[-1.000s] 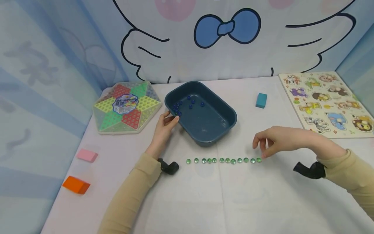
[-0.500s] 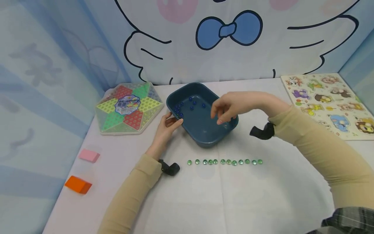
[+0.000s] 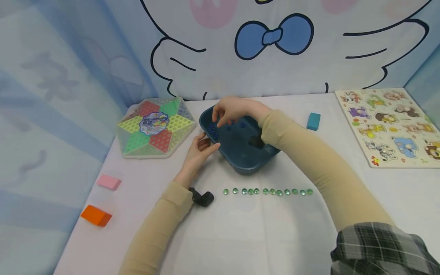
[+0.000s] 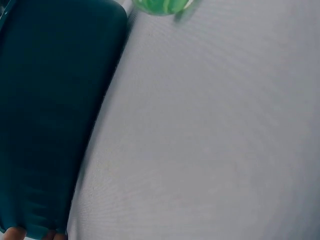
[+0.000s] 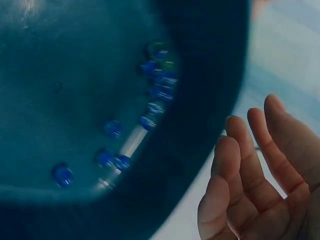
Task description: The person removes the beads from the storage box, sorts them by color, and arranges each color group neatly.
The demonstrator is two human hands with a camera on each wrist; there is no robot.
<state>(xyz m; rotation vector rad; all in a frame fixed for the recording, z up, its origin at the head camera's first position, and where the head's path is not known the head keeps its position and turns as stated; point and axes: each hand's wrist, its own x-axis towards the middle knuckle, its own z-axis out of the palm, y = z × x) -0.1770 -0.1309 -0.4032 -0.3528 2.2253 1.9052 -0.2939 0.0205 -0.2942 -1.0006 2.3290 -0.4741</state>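
A dark blue plastic basin [image 3: 245,158] stands on the white tabletop, tilted slightly. At its left corner my left hand [image 3: 197,154] grips the rim, thumb to the front and other fingers curled at the side; fingertips [image 4: 16,233] show at the bottom of the left wrist view. My right hand [image 3: 231,109] hovers above the basin's far left end, fingers loosely bent and holding nothing in the right wrist view. Blue glass marbles [image 5: 63,176] lie in the basin, several clustered along its wall, with a greenish one [image 5: 167,65] among them. In front runs a row of green marbles [image 3: 265,191].
Left of the basin lies a hexagonal Chinese checkers board [image 3: 154,126]. A pink block [image 3: 109,182] and an orange block [image 3: 96,215] sit near the left table edge. A teal block [image 3: 313,121] and an animal puzzle board [image 3: 395,128] are on the right.
My right hand has left the right end of the green marble row and swung up and left over the basin. My left hand keeps its hold on the rim.
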